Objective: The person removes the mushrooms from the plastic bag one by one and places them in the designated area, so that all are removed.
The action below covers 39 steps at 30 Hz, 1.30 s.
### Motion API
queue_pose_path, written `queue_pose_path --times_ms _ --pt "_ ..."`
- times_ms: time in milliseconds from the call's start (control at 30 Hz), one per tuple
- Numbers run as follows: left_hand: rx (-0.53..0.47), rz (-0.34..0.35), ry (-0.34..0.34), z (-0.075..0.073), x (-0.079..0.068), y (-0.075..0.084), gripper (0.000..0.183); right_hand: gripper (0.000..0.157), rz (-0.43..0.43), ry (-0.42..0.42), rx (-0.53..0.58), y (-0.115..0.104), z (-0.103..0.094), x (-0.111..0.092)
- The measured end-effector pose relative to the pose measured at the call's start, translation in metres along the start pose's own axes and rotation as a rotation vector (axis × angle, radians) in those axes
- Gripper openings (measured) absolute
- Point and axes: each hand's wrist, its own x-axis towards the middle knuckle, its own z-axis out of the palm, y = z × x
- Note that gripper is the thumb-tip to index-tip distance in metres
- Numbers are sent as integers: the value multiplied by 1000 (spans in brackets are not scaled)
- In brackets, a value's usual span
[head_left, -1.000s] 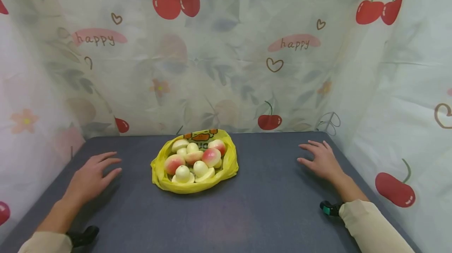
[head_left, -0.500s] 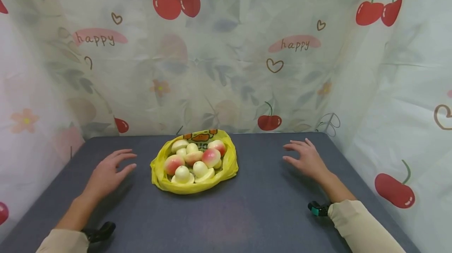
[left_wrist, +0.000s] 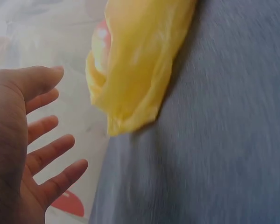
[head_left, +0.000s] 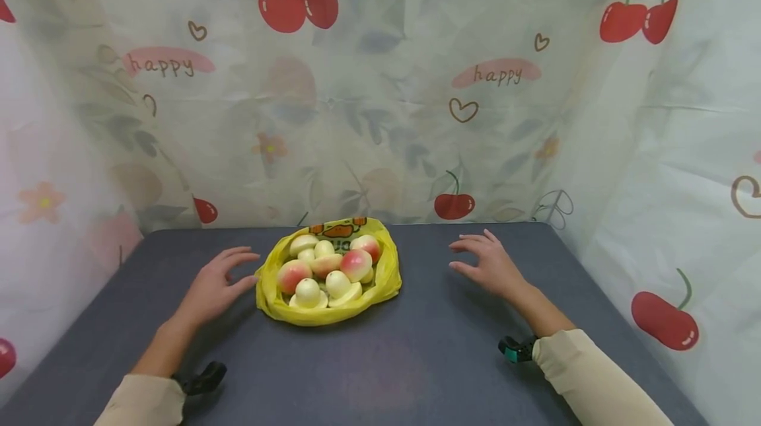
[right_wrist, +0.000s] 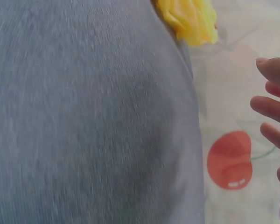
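Note:
A yellow plastic bag [head_left: 389, 279], its mouth spread wide, sits towards the back of the dark table. Inside lie several pink-and-cream peaches [head_left: 294, 274] and pale cream, mushroom-shaped pieces [head_left: 308, 291]; whatever is beneath them is hidden. My left hand [head_left: 208, 290] is just left of the bag, fingers parted and loosely bent, holding nothing. In the left wrist view a gap shows between that hand [left_wrist: 18, 140] and the bag's side [left_wrist: 135, 79]. To the right of the bag, farther off, my right hand [head_left: 490, 267] hovers over the table with loose fingers and an empty grasp.
The dark grey table [head_left: 380, 373] extends in front of the bag. Patterned curtains [head_left: 380, 115] with cherries and "happy" lettering close off the back and both sides. Each wrist carries a black strap [head_left: 205, 378].
Both hands have moved inward towards the bag, the left one rightward and the right one leftward. The left is now beside the bag's edge. The bag and its contents have stayed put.

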Motion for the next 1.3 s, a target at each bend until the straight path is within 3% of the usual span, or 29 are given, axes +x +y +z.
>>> queue_pose_path --times_ms 167,333,500,800,1300 --pt "-72 -19 39 12 8 4 43 37 -23 -27 13 -10 9 6" --pt "-171 -101 87 19 11 9 46 38 -35 -25 36 -23 18 14" --pt "-247 -163 48 26 13 14 52 39 -37 -18 51 -34 29 20" --pt "-333 -179 31 34 8 10 57 39 -93 -27 64 -56 44 39" --pt "-329 -231 18 38 8 9 59 39 -153 -68 21 -86 60 77"
